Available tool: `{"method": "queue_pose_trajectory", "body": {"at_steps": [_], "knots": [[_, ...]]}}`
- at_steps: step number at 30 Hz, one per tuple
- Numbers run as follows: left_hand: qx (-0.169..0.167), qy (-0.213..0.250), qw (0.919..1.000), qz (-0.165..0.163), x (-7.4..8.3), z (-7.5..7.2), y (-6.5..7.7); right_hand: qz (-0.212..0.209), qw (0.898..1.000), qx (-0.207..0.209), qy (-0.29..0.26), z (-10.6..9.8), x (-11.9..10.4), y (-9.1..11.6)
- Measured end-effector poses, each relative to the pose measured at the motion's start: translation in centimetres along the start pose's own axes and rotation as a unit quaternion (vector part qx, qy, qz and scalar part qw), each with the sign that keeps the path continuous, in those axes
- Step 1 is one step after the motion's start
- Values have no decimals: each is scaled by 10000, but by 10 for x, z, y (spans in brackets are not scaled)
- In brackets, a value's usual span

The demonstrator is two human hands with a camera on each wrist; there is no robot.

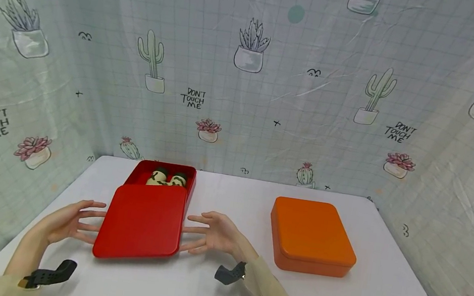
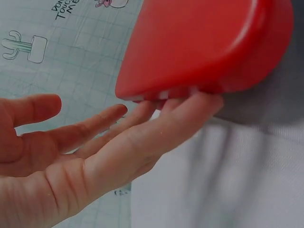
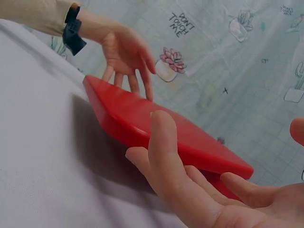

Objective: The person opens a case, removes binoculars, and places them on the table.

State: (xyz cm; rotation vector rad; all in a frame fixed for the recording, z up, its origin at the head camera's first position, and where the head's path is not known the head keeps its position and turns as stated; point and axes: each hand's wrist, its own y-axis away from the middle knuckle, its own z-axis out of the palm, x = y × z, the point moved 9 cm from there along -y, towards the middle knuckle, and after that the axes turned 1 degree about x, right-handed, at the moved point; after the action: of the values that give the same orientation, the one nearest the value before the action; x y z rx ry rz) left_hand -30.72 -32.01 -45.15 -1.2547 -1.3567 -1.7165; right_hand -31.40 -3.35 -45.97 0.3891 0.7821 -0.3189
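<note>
- The red lid (image 1: 141, 223) is off the table surface in its left half, its shadow falling beneath it. It lies in front of the red box and overlaps the box's near part in the head view; whether the two touch is hard to tell.
- The left hand (image 1: 65, 223) is at the lid's left side, unclenched, fingers extended; in its wrist view, fingertips meet the lid's lower edge from below.
- The right hand (image 1: 218, 235) is at the opposite side, also unclenched, fingers spread, some reaching under the lid's edge. Neither hand wraps round it.
- The red box (image 1: 139, 173) stands uncovered at the back, near the table's far left corner. Inside are cream pieces (image 1: 159, 176) with dark markings and dark tops; their exact kind cannot be told.
- An orange box (image 1: 313, 233) with a flat, rounded-cornered top sits in the table's right half, well apart from both hands.
- Black wrist mounts (image 1: 51, 274) are on both wrists, beside beige sleeves (image 1: 276, 293).
- The white table (image 1: 380, 287) meets a cactus-printed backdrop (image 1: 280, 93) along its far edge.
</note>
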Motion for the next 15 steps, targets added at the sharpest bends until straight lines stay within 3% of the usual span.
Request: {"method": "queue_pose_trajectory", "body": {"at_steps": [15], "knots": [[-360,336,9986,191,2,13,10,-96,9999,-29,-94,12,0,9]]}}
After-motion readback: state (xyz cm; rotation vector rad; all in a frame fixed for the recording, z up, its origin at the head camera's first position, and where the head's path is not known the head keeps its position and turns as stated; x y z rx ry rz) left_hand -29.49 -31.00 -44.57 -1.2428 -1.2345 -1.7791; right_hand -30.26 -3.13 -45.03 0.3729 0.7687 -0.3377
